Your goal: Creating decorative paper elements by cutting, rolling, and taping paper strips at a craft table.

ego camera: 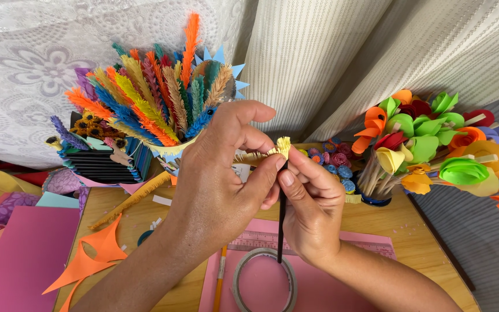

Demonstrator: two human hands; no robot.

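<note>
The left hand [220,173] pinches the yellow fringed paper strip [283,147] against the tip of the thin black stick [282,222], keeping the coil tight. The right hand [312,211] grips the stick upright above the tape roll [264,280], steadying it.

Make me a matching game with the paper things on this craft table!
Things:
1. fringed paper strip
2. tape roll
3. rolled paper flowers
4. paper feathers

Places:
A. flat on the pink sheet
B. far right, on sticks
C. pinched by both hands atop the black stick
D. back left, fanned out

Pairs: 1-C, 2-A, 3-B, 4-D
</note>
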